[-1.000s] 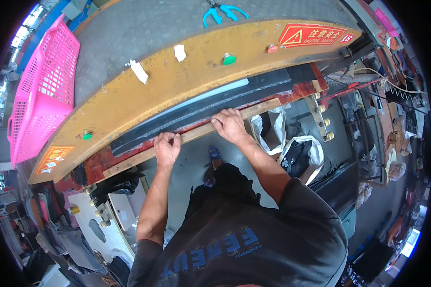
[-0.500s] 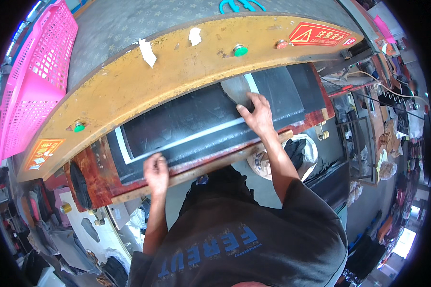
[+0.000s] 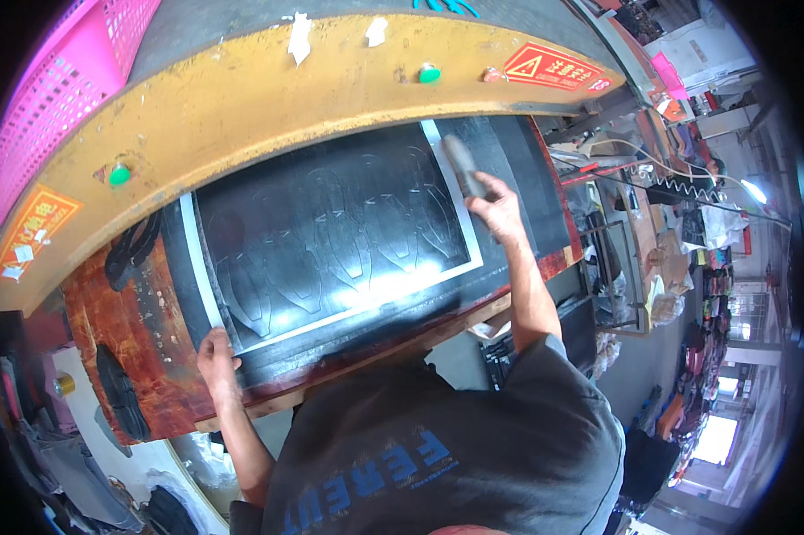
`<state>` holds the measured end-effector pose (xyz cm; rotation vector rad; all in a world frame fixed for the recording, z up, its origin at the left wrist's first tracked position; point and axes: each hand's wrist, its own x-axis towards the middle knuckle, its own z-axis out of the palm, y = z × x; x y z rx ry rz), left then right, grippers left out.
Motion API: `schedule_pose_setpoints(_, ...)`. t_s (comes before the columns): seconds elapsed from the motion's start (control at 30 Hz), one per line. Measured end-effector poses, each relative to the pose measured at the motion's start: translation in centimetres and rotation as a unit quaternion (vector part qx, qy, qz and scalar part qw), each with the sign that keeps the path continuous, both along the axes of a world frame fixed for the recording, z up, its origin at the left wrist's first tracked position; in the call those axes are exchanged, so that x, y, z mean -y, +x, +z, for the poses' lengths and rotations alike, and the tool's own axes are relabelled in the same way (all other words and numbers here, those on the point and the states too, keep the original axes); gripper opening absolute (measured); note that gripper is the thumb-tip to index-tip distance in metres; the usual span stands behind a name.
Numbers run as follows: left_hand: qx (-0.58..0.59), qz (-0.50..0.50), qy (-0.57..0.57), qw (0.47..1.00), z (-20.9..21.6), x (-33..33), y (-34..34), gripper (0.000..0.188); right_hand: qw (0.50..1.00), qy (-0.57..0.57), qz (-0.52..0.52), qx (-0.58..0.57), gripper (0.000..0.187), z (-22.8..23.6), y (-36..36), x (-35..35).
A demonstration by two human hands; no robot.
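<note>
A black sheet (image 3: 286, 214) with several raised shoe-part outlines lies on the press bed, bordered by a white strip frame (image 3: 366, 314). My right hand (image 3: 498, 210) grips a grey oblong piece (image 3: 461, 164), blurred by motion and tilted, over the right side of the frame; its exact kind is unclear. At the frame's near left corner is my left hand (image 3: 217, 358), its fingers curled together. Whatever they pinch there is hidden. Bright light glares off the sheet's near part.
Beyond the sheet, a yellow press beam (image 3: 268, 98) spans the bed, with green buttons (image 3: 430, 73) and warning stickers. A pink basket (image 3: 63, 80) stands far left. Black shoe-shaped pieces (image 3: 119, 392) lie on the reddish board (image 3: 121, 321). A wooden bar (image 3: 268, 406) edges the bed.
My left hand has moved left and nearer me, to the frame's corner. My right hand has the grey piece raised and turned. More of the patterned sheet shows; the view has shifted.
</note>
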<state>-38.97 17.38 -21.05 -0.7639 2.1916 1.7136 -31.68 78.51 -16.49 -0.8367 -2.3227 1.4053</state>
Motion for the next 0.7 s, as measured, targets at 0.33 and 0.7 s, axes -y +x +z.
schedule_pose_setpoints(0.33, 0.009, -0.043, 0.082, 0.996, -0.8, -0.7, -0.7, 0.030, 0.907, 0.364, -0.138, 0.161, 0.057, -2.7, 7.1, 0.1)
schedule_pose_setpoints(0.7, 0.027, -0.100, 0.082, 0.991, 0.1, -2.0, -3.3, 0.045, 0.984, -0.096, -0.065, 0.134, 0.033, -4.6, 7.3, 4.2)
